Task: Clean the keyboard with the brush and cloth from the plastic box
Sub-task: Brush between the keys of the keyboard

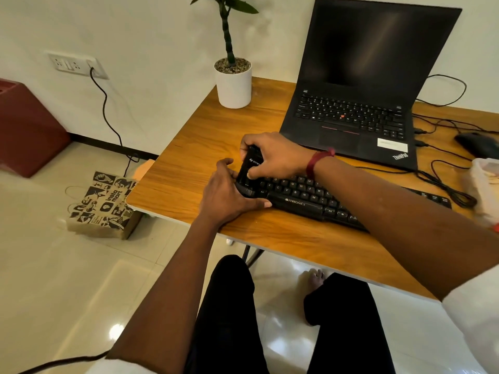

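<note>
A black Zebronics keyboard (305, 203) lies slanted on the wooden table (199, 147), in front of the laptop. My left hand (225, 197) clasps the keyboard's left end, fingers lying along its front edge. My right hand (275, 157) reaches across from the right and grips a black brush (251, 162) with a white logo, pressed down on the keys at the keyboard's left end. The bristles are hidden under the hand. At the right edge of the table stands the translucent plastic box (484, 184); no cloth is clearly visible.
An open black ThinkPad laptop (359, 85) stands behind the keyboard, a white plant pot (233, 85) at the back left corner. Black cables (445, 182) and a mouse (478, 143) lie at the right. On the floor left of the table sits a paper bag (104, 205).
</note>
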